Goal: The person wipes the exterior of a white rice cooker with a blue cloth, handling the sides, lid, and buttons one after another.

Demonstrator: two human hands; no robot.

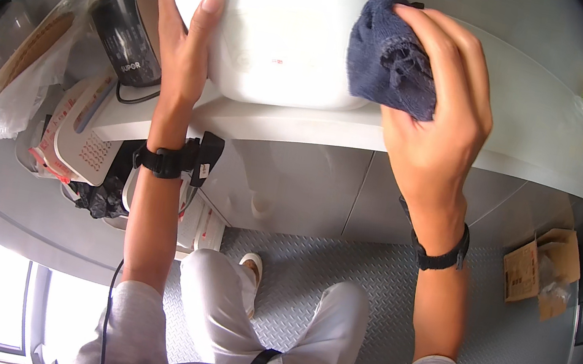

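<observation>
A white, rounded plastic box-like appliance point(291, 43) stands on the white countertop point(289, 124), its top cut off by the picture's upper rim. A seam runs across its upper part, and a small red mark shows on its front. My left hand point(184, 42) grips the left side, thumb on the front and fingers round the far side. In my right hand point(443, 103) is a bunched dark blue cloth point(391, 54), pressed against or close by the right end of the appliance. The cloth hides that corner.
A black Supor blender point(127, 39) with a cord stands left of the appliance. Farther left are a plastic-wrapped basket point(35, 52) and a lidded clear jar point(2, 29). Grey cabinet doors point(291, 182) front the counter. An opened cardboard box point(522, 272) sits right, above checkered metal flooring point(315, 249).
</observation>
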